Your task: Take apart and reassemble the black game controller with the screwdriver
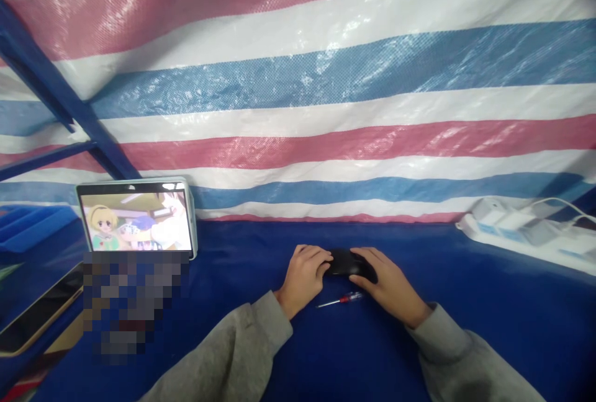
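Note:
A black computer mouse (344,263) lies on the blue surface between my two hands. My left hand (307,275) has its fingers closed on the mouse's left end. On the opposite end, the thumb and fingers of my right hand (384,281) grip the mouse. Just in front of it, nearer to me, rests a small screwdriver (342,299) with a red and clear handle, its metal tip pointing left. Neither hand touches the screwdriver. My fingers hide both ends of the mouse.
A tablet (137,219) playing a cartoon stands at the left, with a blurred-out patch below it. Farther left are a phone (44,309) and a blue tray (37,228). A white power strip (526,244) with plugs sits at the right. Striped sheeting (326,141) hangs behind.

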The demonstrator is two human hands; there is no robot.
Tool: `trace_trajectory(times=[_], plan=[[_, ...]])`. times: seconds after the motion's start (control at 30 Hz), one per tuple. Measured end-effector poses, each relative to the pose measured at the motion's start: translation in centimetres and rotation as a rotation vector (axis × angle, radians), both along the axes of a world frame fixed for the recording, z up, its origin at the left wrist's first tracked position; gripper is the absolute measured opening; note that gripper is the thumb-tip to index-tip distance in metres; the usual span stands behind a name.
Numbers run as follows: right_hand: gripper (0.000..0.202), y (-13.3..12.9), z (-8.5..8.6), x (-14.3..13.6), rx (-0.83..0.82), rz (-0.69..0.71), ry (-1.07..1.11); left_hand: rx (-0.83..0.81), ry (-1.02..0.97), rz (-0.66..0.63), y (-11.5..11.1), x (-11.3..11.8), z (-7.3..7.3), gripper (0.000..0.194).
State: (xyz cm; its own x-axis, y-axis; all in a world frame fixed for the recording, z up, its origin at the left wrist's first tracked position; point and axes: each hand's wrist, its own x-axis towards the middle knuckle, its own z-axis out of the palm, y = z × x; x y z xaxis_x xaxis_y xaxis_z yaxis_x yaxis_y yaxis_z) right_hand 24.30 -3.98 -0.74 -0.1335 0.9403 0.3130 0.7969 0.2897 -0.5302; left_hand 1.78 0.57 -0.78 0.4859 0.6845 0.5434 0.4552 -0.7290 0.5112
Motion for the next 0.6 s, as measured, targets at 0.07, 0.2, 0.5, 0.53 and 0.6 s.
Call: trace_trajectory(times=[0.07,0.2,0.5,0.53,0.6], plan=[[0.044,-0.02,0.15,-0.02,-0.005,0.003,0.004,-0.01,0.011,-0.002,0.02,-0.02,0.02,0.019],[0.045,-0.06,0.35,-0.09,-0.017,0.008,0.013,-0.025,0.018,-0.026,-0.06,0.0,0.19,0.023],[0.043,-0.18,0.47,-0.3,-0.02,0.0,0.022,-0.075,0.077,-0.046,-0.35,-0.03,0.88,0.023],[0.044,-0.19,0.44,-0.31,-0.016,0.002,0.021,-0.079,0.094,-0.043,-0.38,-0.03,0.94,0.025],[0.044,-0.18,0.31,-0.29,-0.013,0.004,0.021,-0.092,0.132,-0.033,-0.4,0.0,0.96,0.033]])
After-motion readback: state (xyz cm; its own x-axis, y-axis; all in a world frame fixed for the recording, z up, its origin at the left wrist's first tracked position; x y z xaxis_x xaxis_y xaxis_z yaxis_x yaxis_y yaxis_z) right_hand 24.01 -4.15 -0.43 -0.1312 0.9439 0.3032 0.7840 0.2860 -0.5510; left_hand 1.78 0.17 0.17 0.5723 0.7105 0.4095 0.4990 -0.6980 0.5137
